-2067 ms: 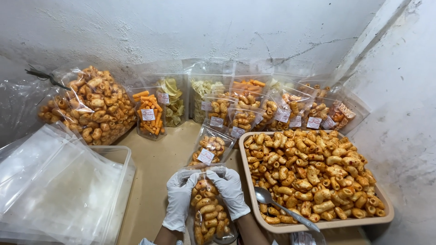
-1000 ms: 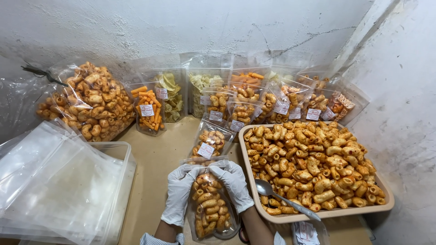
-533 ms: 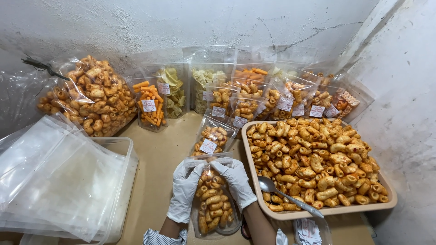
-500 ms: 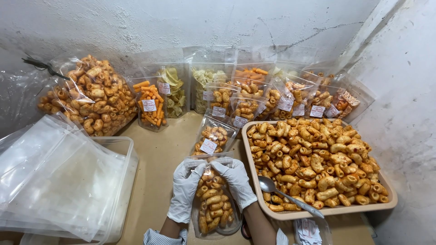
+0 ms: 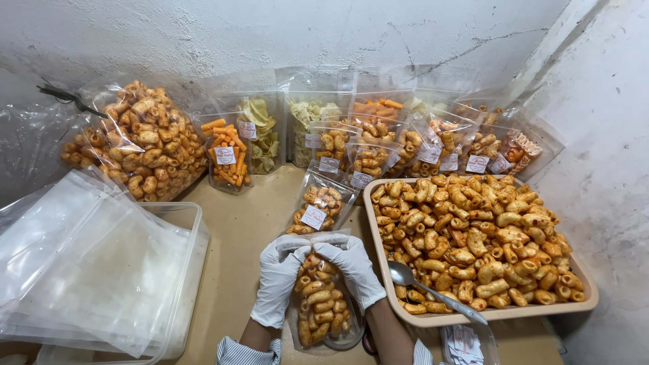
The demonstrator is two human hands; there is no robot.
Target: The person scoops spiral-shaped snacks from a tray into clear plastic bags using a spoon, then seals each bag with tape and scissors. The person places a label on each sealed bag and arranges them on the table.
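Both gloved hands, the left hand (image 5: 278, 278) and the right hand (image 5: 351, 268), pinched the top edge of one clear pouch of curled snacks (image 5: 320, 304), fingertips close together at its mouth. The pouch lay directly under and between them, long axis running near to far, neither hand nearer. To the right on the bench (image 5: 240, 233) sat one beige tray (image 5: 473, 314) heaped with snacks and one metal spoon (image 5: 433, 290); one sealed labelled pouch (image 5: 318, 206) lay just beyond, and one tub of empty bags (image 5: 101, 270) stood left.

A beige tray (image 5: 583, 305) heaped with curled snacks holds a metal spoon (image 5: 433, 292). Empty clear bags (image 5: 88, 263) fill a plastic tub (image 5: 193, 270) nearby.
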